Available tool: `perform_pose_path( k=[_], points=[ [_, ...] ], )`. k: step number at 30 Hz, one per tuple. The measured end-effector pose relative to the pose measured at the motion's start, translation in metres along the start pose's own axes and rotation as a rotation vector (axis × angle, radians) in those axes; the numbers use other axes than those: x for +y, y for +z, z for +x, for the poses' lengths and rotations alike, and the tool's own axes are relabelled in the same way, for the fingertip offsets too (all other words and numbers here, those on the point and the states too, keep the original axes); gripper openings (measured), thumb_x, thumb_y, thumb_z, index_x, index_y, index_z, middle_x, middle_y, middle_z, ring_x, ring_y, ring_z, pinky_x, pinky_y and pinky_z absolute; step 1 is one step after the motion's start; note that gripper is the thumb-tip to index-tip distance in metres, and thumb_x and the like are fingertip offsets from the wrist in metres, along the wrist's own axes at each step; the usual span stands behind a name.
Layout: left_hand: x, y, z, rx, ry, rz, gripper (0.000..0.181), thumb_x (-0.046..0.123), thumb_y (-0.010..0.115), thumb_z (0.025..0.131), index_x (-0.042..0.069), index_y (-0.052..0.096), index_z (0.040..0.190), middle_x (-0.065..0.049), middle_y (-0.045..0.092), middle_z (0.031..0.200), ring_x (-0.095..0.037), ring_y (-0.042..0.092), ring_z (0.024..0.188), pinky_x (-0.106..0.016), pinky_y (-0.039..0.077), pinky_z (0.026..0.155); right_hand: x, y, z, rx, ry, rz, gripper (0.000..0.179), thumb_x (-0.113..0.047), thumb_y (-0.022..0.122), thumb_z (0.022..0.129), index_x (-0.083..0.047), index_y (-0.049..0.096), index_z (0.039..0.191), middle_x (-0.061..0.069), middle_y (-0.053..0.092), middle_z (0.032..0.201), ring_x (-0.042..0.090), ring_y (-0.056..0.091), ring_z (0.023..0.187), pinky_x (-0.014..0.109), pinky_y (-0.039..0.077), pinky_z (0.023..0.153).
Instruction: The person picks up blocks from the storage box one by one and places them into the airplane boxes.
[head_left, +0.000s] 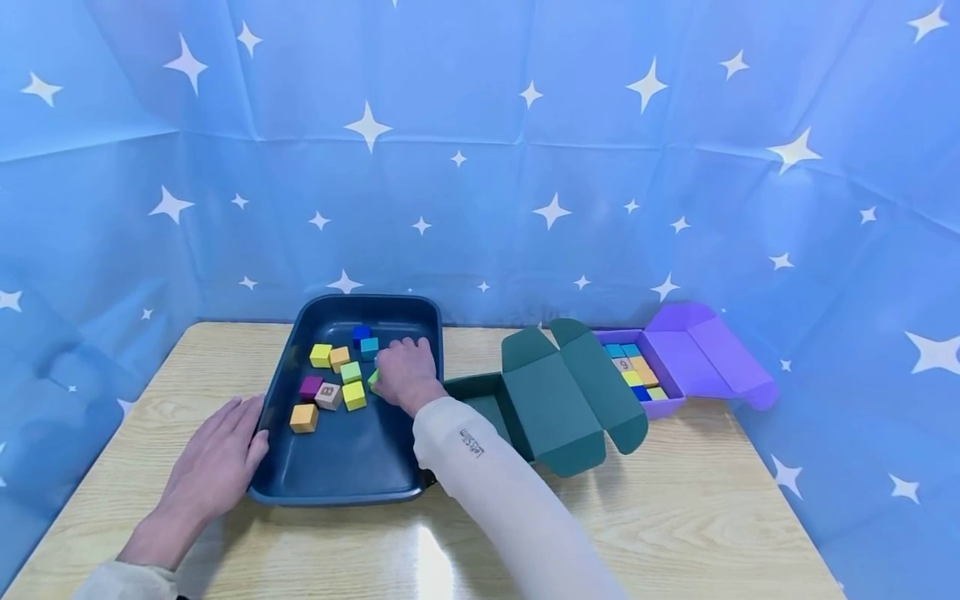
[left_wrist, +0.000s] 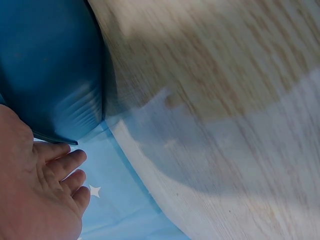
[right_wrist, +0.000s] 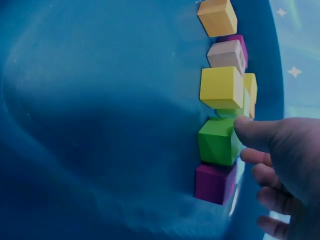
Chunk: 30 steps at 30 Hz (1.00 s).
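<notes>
My right hand (head_left: 408, 371) reaches into the dark blue tray (head_left: 345, 487), its thumb and fingertips at a green cube (right_wrist: 217, 141). In the right wrist view the thumb lies on that cube's corner and the index fingertip at its side. A purple cube (right_wrist: 215, 183) sits beside the green one; in the head view my hand hides it. My left hand (head_left: 221, 454) lies by the tray's left rim, fingers fairly straight. The left wrist view shows its fingers (left_wrist: 70, 165) loosely bent near the tray's edge. Yellow cubes (head_left: 355, 396), orange cubes (head_left: 303, 418) and a lettered wooden cube (head_left: 328, 396) lie in the tray.
An open dark green box (head_left: 491, 412) stands right of the tray, its lid (head_left: 558, 396) folded out rightward. Farther right, a purple box (head_left: 663, 408) with its lid (head_left: 701, 350) open holds several cubes. A blue star-patterned curtain (head_left: 480, 183) surrounds the wooden table (head_left: 675, 517).
</notes>
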<state>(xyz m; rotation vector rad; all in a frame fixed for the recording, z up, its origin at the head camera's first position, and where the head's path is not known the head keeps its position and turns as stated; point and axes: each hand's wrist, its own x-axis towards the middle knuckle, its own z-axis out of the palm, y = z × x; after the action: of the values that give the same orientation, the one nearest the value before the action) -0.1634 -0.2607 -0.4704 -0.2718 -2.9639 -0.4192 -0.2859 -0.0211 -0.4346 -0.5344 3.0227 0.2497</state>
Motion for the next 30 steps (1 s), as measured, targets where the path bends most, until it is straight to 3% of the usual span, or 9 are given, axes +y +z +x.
perform_pose_path(
  k=[9,15,21,30],
  points=[
    [0.002,0.000,0.000,0.007,0.007,-0.002,0.057,0.030,0.037,0.105,-0.005,0.032,0.149,-0.029,0.041,0.146,-0.046,0.030,0.138,-0.058,0.025,0.113,-0.003,0.006,0.005,-0.037,0.013,-0.062,0.044,-0.058,0.060,0.089,-0.027,0.066,0.120,-0.006,0.065,0.118,0.015,0.054,0.103,0.035,0.044,0.099],
    [0.002,-0.001,-0.001,0.011,0.008,0.002,0.056,0.029,0.038,0.104,-0.005,0.032,0.148,-0.029,0.041,0.146,-0.045,0.030,0.138,-0.058,0.024,0.113,-0.006,0.006,0.005,-0.006,-0.015,-0.055,0.034,-0.052,0.059,0.092,-0.025,0.070,0.110,-0.005,0.066,0.110,0.016,0.053,0.097,0.035,0.044,0.096],
    [0.002,-0.001,-0.001,0.013,0.018,0.012,0.056,0.030,0.038,0.104,-0.005,0.033,0.148,-0.029,0.042,0.145,-0.046,0.032,0.137,-0.058,0.026,0.112,-0.005,-0.003,0.000,0.002,-0.035,-0.026,0.030,-0.052,0.061,0.090,-0.025,0.071,0.101,-0.005,0.066,0.105,0.016,0.053,0.095,0.035,0.043,0.094],
    [0.000,-0.006,0.001,-0.024,0.029,0.032,0.058,0.032,0.038,0.104,-0.006,0.032,0.148,-0.030,0.040,0.147,-0.047,0.031,0.138,-0.058,0.027,0.112,0.007,-0.025,-0.013,0.036,-0.099,-0.032,0.033,-0.055,0.062,0.089,-0.025,0.070,0.101,-0.006,0.065,0.114,0.015,0.053,0.102,0.036,0.043,0.098]
  ],
)
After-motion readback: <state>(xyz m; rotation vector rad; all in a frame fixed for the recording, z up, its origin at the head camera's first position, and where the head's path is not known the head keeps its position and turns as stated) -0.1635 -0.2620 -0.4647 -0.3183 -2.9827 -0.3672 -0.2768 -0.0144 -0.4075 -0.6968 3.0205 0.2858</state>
